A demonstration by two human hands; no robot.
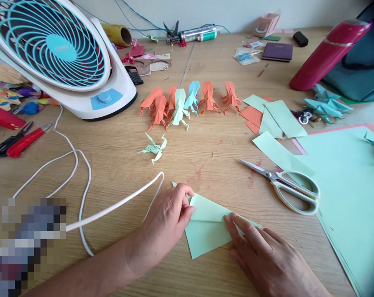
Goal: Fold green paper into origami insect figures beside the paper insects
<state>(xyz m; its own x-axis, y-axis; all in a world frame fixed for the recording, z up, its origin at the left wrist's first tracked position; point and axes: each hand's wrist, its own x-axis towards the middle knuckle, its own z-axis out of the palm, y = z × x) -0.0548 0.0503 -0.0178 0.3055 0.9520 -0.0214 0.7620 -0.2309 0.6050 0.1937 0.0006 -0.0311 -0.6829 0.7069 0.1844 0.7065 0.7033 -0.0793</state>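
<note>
In the lower centre of the frame I see a pale green paper [207,235] lying flat on the desk [205,161], folded into a pointed shape with a crease across its middle. My left hand [166,218] pinches its upper left edge between thumb and fingers. My right hand [267,260] lies open, its forefinger pressing the crease. A white cable [112,206] loops just left of the paper, touching its top corner. Scissors [290,187] lie near on the right, beside a stack of green sheets [354,202]. Bare wood shows above the paper, up to a row of paper insects [187,101].
</note>
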